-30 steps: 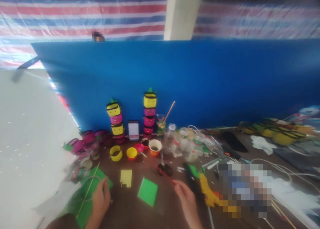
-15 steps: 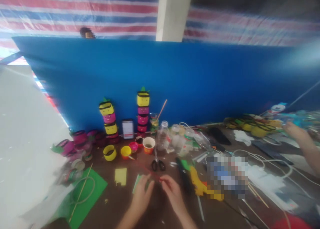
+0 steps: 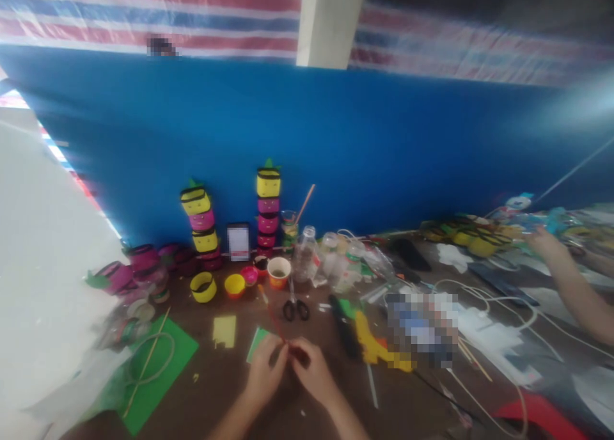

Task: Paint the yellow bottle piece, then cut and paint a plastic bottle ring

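My left hand and my right hand meet low over the table, fingertips pinched together. Between them is a thin red strip, mostly covered by the fingers and blurred. A slender reddish stick with a pale tip lies just beyond; whether it joins the strip I cannot tell. Black-handled scissors lie ahead of the hands. Partly under my left hand is a green-and-white piece, with a yellow paper piece farther left. To the right rests a yellow glue gun.
Two yellow-and-magenta stacks stand by the blue partition. Cups and clear bottles line the back. Green sheet lies left; a white power strip and cables right. Another person's arm reaches in at right.
My hands have come together from slightly apart, the right one moving left to meet the left at the fingertips. The whole view has shifted a little.
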Motion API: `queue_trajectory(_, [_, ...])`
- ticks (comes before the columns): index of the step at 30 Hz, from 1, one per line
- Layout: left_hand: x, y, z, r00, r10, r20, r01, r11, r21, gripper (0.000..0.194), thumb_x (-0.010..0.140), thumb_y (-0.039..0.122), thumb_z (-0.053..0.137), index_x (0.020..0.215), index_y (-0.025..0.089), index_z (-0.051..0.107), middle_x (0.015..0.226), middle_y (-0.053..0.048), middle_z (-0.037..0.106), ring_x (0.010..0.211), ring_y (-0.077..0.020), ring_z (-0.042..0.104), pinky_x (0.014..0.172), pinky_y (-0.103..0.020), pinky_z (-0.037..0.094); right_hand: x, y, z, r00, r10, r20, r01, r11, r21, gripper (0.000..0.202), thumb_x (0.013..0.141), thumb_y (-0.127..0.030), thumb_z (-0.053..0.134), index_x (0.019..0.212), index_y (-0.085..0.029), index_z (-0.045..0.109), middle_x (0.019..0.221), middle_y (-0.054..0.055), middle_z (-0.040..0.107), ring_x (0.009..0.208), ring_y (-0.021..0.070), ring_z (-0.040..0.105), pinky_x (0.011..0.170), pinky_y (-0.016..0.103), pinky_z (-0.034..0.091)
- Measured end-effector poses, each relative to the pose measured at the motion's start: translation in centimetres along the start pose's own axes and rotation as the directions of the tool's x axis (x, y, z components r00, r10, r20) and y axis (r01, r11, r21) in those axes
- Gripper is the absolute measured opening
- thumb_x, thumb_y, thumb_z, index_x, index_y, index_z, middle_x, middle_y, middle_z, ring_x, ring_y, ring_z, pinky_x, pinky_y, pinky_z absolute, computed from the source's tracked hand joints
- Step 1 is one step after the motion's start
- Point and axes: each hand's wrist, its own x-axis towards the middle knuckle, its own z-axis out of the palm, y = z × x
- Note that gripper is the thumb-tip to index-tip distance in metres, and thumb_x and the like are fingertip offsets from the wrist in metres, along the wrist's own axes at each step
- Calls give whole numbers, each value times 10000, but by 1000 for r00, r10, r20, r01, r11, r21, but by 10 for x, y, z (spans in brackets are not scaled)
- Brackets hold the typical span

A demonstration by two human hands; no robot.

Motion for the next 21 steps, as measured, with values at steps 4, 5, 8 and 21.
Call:
queue_trajectory(4, [-1, -3, 2, 999, 37, -11, -36, 999, 31, 191, 879, 278, 471, 839, 181, 630, 804, -59, 667, 771, -171, 631, 718, -290, 522, 0, 6, 1, 999, -30, -17, 29, 999, -14, 141, 801, -237, 544, 823, -186, 674, 764, 50, 653, 707, 168, 591, 671, 280, 479])
queue_trajectory(5, [-1, -3, 2, 999, 44, -12, -44, 998, 41, 190, 878, 274, 472, 835, 181, 632, 800, -59, 667, 768, -171, 630, 715, -290, 523, 1, 7, 1, 999, -40, -20, 39, 999, -14, 134, 802, -233, 543, 812, -186, 668, 762, 48, 650, 709, 166, 591, 669, 278, 479])
queue_trajectory(8, [-1, -1, 1, 998, 60, -3, -59, 996, 63, 197, 882, 267, 468, 846, 182, 642, 798, -64, 661, 776, -176, 625, 718, -296, 523, 2, 8, 1, 997, -72, -32, 72, 997, -10, 122, 802, -225, 546, 792, -183, 660, 804, 58, 652, 771, 172, 600, 708, 284, 481])
queue_trajectory(21, [-1, 1, 0, 995, 88, 42, -93, 986, 136, 248, 877, 237, 455, 1007, 193, 661, 884, -98, 621, 845, -201, 605, 761, -331, 520, -2, 9, 4, 991, -102, -87, 96, 993, -73, 175, 840, -234, 506, 877, -208, 675, 814, 55, 666, 737, 171, 611, 696, 279, 487])
